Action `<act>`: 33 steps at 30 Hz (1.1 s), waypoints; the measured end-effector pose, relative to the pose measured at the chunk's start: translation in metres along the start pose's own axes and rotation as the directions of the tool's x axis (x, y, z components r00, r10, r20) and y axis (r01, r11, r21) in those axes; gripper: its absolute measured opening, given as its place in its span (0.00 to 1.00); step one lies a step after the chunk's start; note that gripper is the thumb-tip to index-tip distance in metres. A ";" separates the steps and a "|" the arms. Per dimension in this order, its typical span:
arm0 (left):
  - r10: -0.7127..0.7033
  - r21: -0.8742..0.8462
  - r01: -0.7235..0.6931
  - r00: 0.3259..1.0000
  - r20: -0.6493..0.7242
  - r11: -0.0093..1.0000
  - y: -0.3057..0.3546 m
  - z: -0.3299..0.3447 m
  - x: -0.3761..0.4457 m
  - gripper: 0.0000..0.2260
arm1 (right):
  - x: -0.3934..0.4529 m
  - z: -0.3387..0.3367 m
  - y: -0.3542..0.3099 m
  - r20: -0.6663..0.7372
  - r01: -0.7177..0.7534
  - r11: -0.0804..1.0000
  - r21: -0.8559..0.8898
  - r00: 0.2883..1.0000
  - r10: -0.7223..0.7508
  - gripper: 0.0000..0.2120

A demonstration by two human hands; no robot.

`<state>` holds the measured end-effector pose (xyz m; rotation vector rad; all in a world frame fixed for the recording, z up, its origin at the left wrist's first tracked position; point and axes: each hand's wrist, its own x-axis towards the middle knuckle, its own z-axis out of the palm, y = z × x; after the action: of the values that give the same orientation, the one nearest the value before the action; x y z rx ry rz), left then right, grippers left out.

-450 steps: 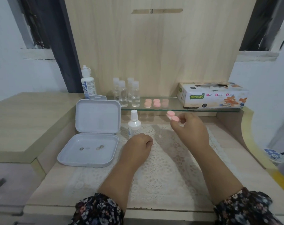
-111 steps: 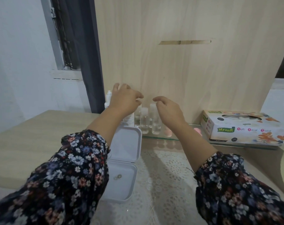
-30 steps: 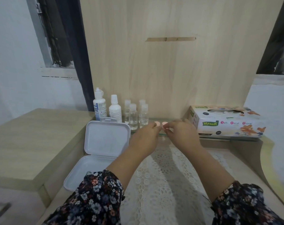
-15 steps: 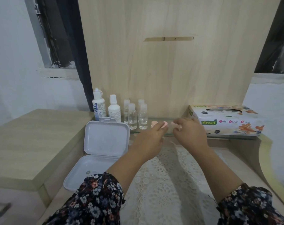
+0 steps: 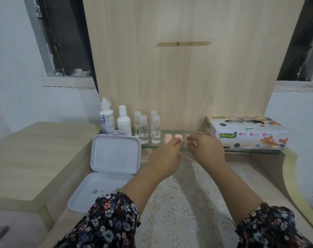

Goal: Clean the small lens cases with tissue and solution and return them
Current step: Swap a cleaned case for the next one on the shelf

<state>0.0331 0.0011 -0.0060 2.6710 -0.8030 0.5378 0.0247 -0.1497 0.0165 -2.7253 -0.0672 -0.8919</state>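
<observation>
Pink lens cases (image 5: pixel 173 138) sit in a short row on the glass shelf (image 5: pixel 241 152) at mid-frame, just right of the clear vials (image 5: pixel 147 128). My left hand (image 5: pixel 167 154) reaches up to the row with its fingertips curled at one pink cap; I cannot tell whether it pinches the cap or only touches it. My right hand (image 5: pixel 205 149) reaches in beside it, fingers bent toward the next case, which it mostly hides, so I cannot tell its grip either.

By my reading, the job is near its end: the cases are back on the shelf, and what is left looks like squaring up the row. No tissue is in either hand. Whether every case has been wiped, the view does not show.

Two white solution bottles (image 5: pixel 115 121) stand at the shelf's left end, and a tissue box (image 5: pixel 247 134) lies at its right end. An open white box (image 5: pixel 107 169) rests at lower left on the tabletop (image 5: pixel 259 178), with small round items in its tray. A lace mat (image 5: pixel 184 203) covers the centre. Behind rises a pale wood panel (image 5: pixel 179 77), flanked by white walls and dark window openings.
</observation>
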 end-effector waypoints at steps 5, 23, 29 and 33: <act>-0.038 -0.006 0.038 0.999 -0.037 0.999 0.003 0.004 -0.001 0.22 | -0.008 -0.009 0.005 -0.029 -0.118 0.992 -0.036 0.993 0.117 0.18; 0.001 0.024 -0.001 1.000 0.013 1.000 0.018 0.002 0.000 0.23 | -0.010 -0.015 0.010 0.026 -0.134 0.988 -0.080 0.990 0.137 0.12; -0.022 0.020 0.021 0.999 0.038 1.000 0.026 0.009 0.005 0.25 | -0.012 -0.016 0.011 0.008 -0.135 0.990 -0.045 0.991 0.135 0.11; -0.008 0.024 0.008 1.000 0.017 1.000 0.027 0.010 0.004 0.23 | -0.012 -0.017 0.013 0.024 -0.129 0.990 -0.052 0.991 0.130 0.12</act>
<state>0.0231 -0.0261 -0.0079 2.7032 -0.7950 0.5270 0.0064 -0.1660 0.0195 -2.7514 0.1271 -0.8308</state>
